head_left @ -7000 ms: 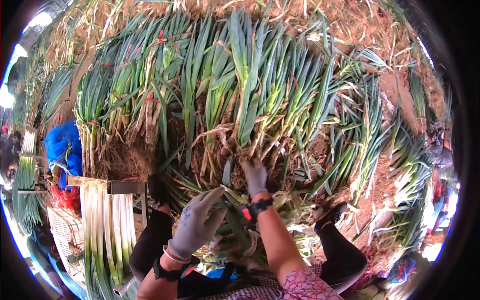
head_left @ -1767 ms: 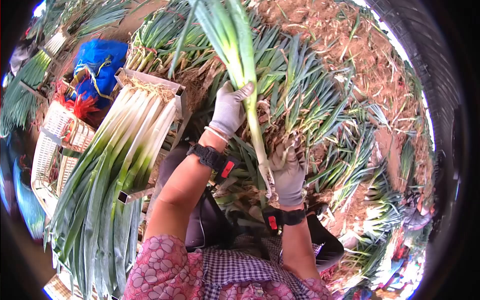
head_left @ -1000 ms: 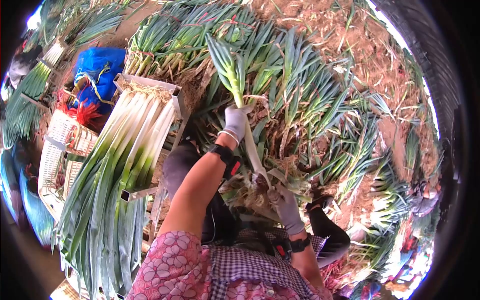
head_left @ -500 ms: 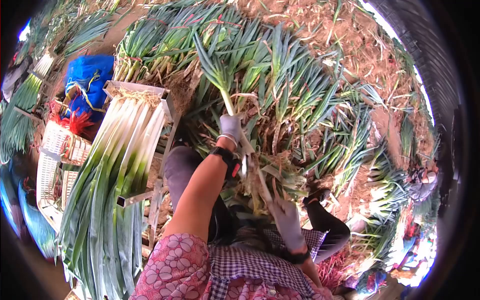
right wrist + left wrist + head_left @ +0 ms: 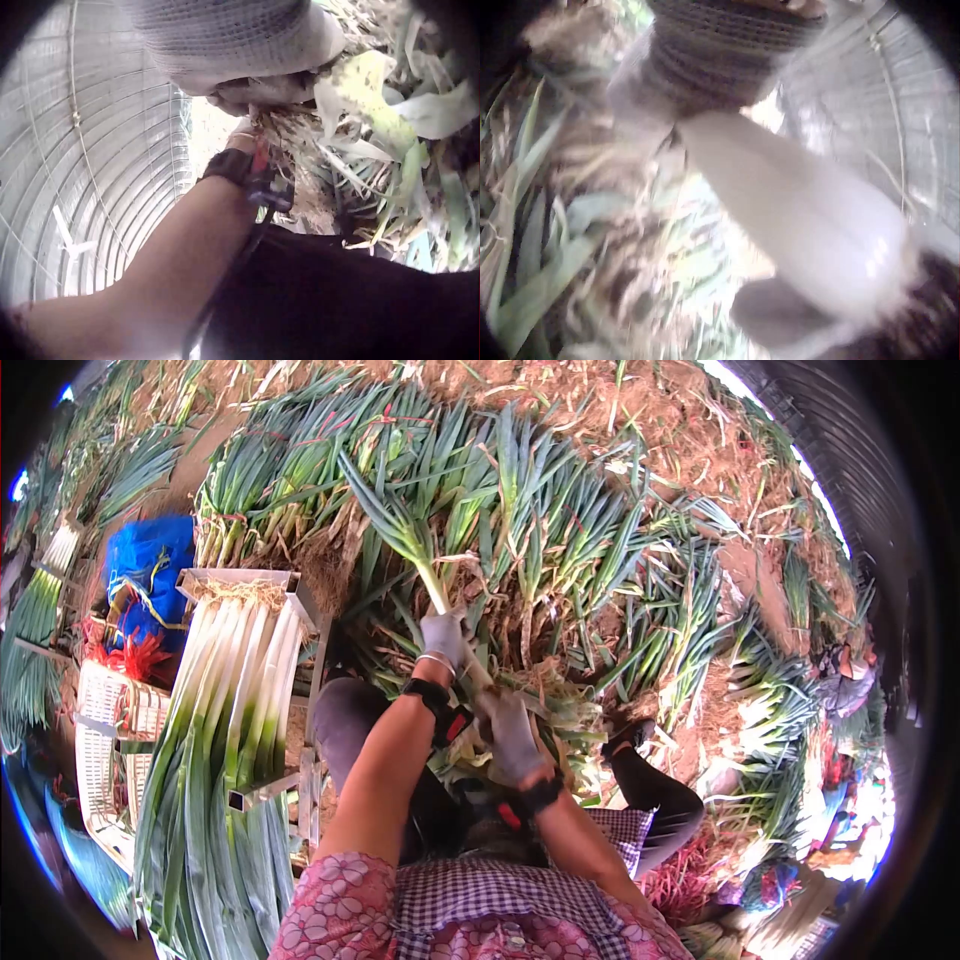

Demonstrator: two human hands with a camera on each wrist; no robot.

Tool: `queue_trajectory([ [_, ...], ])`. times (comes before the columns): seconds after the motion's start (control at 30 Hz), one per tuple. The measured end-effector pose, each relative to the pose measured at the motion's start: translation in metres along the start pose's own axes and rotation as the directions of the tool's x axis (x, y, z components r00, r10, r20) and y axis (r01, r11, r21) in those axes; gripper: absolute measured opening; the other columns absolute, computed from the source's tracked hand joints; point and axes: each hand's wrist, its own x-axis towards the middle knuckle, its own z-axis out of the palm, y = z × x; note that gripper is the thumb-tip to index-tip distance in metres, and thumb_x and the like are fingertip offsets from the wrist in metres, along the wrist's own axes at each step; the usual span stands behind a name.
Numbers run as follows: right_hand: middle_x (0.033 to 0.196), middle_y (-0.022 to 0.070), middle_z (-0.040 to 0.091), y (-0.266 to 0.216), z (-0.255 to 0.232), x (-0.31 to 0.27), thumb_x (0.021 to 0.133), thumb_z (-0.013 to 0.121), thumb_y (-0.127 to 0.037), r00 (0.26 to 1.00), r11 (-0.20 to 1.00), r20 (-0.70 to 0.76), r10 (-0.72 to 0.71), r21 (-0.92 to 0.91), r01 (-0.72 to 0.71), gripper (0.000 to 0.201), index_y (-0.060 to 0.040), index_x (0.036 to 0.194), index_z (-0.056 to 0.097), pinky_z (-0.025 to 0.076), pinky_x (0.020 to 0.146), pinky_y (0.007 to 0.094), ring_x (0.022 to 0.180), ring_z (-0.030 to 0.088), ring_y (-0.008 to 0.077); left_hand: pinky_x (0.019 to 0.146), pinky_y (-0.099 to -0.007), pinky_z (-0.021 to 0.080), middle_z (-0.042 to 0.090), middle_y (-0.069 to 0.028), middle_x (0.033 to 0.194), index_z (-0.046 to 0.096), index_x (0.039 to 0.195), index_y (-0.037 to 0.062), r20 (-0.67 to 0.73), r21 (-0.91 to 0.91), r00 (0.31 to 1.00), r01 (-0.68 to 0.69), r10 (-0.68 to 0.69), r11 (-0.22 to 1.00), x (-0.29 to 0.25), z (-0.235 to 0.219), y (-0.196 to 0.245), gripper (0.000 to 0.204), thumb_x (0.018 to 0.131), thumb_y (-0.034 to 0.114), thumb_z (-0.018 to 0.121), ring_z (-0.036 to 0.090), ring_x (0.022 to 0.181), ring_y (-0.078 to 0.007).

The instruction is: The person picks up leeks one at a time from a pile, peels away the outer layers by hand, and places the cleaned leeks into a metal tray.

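A long green onion (image 5: 405, 540) slants through the head view, leaves toward the pile and lower end toward the body. Its pale shank is gripped by my gloved left hand (image 5: 445, 638). Just below, my gloved right hand (image 5: 510, 735) has its fingers curled around the lower end, hiding the roots. In the right wrist view a knit glove (image 5: 240, 45) bends over that end beside a wilted yellowish leaf (image 5: 367, 97). A glove (image 5: 705, 67) spans the top of the left wrist view, with a blurred pale shape slanting below it.
Cleaned green onions (image 5: 225, 690) lie on a metal rack (image 5: 265, 792) at left. Behind are a white basket (image 5: 110, 735) and blue mesh bag (image 5: 150, 575). Unpeeled green onions (image 5: 560, 500) heap ahead; stripped leaves (image 5: 570, 710) litter the ground between the legs.
Both hands were low at the heap; then the left raised a green onion. The right hand drew down past its lower end toward the lap, and is now back on the shank near the left.
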Motion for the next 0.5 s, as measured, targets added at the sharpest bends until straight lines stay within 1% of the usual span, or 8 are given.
queue_trajectory([
  [0.1,0.071,-0.0010,0.053,-0.040,-0.005,-0.029,0.089,0.055,-0.011,0.979,0.962,-0.022,0.203,0.192,-0.195,0.012,-0.0021,0.096,0.058,0.037,0.051,0.0251,0.057,0.045,0.0074,0.044,-0.0373,0.039,0.045,-0.0055,0.058,0.055,0.078,0.0044,-0.082,0.006,0.996,0.041,-0.041,0.999,-0.010,0.008,-0.014,0.009,0.083,0.007,0.062,0.043,0.044,-0.0176],
  [0.2,0.083,0.0045,0.059,-0.042,-0.022,-0.045,0.089,0.052,-0.007,0.961,0.963,-0.064,0.269,0.003,-0.270,0.022,0.0006,0.110,0.057,0.043,0.063,0.0251,0.069,0.051,0.0097,0.040,-0.0379,0.037,0.045,-0.0069,0.058,0.055,0.078,0.0045,-0.110,0.009,0.982,0.155,-0.153,0.988,-0.009,0.008,-0.047,0.008,0.081,0.006,0.062,0.043,0.042,-0.0204],
  [0.27,0.098,0.0107,0.061,-0.029,-0.032,-0.057,0.090,0.052,-0.007,0.969,0.965,-0.080,0.233,-0.108,-0.241,0.034,0.0003,0.123,0.053,0.047,0.075,0.0261,0.083,0.055,0.0132,0.037,-0.0387,0.035,0.045,-0.0066,0.056,0.054,0.078,0.0053,-0.185,-0.058,0.976,0.103,-0.112,0.993,0.011,0.005,-0.082,0.007,0.080,0.005,0.061,0.042,0.039,-0.0213],
  [0.33,0.112,0.0085,0.061,-0.053,-0.032,-0.085,0.087,0.050,-0.001,0.994,0.976,-0.080,0.074,-0.200,-0.089,0.033,0.0057,0.119,0.055,0.043,0.085,0.0238,0.099,0.057,0.0132,0.037,-0.0363,0.035,0.045,-0.0062,0.056,0.054,0.081,0.0042,-0.139,-0.017,0.987,0.085,-0.086,0.996,0.023,-0.016,-0.075,0.007,0.080,0.003,0.061,0.044,0.041,-0.0206],
  [0.4,0.122,0.0145,0.059,-0.095,-0.057,-0.122,0.086,0.051,-0.001,0.996,0.882,0.049,-0.078,-0.462,0.092,0.027,0.0051,0.111,0.059,0.047,0.085,0.0264,0.110,0.057,0.0185,0.037,-0.0334,0.035,0.045,-0.0054,0.055,0.053,0.084,0.0023,-0.353,0.209,0.923,-0.080,0.151,0.975,0.090,-0.056,-0.066,0.010,0.080,0.004,0.061,0.046,0.044,-0.0194],
  [0.43,0.121,0.0146,0.059,-0.100,-0.082,-0.120,0.086,0.051,-0.001,0.995,0.820,0.047,-0.085,-0.564,0.096,0.021,0.0045,0.104,0.060,0.049,0.081,0.0270,0.105,0.059,0.0196,0.038,-0.0315,0.038,0.048,-0.0055,0.060,0.052,0.083,0.0018,-0.140,-0.055,0.983,-0.125,0.116,0.991,0.060,-0.041,-0.031,0.011,0.081,0.006,0.062,0.049,0.047,-0.0189],
  [0.47,0.119,0.0147,0.060,-0.103,-0.106,-0.124,0.085,0.051,-0.001,0.996,0.756,0.031,-0.079,-0.650,0.081,0.016,0.0040,0.097,0.060,0.052,0.077,0.0276,0.101,0.062,0.0206,0.040,-0.0322,0.041,0.048,-0.0054,0.064,0.052,0.083,0.0033,-0.271,0.091,0.956,-0.089,0.111,0.992,0.020,-0.006,-0.015,0.012,0.083,0.010,0.062,0.047,0.045,-0.0194],
  [0.5,0.109,0.0108,0.062,-0.117,-0.122,-0.110,0.088,0.052,-0.007,0.966,0.664,0.088,-0.244,-0.711,0.232,0.023,0.0022,0.108,0.058,0.052,0.074,0.0262,0.087,0.060,0.0140,0.042,-0.0338,0.043,0.048,-0.0056,0.065,0.053,0.084,0.0037,-0.181,0.073,0.979,-0.081,0.093,0.994,0.019,0.004,-0.020,0.013,0.083,0.011,0.063,0.047,0.046,-0.0200],
])
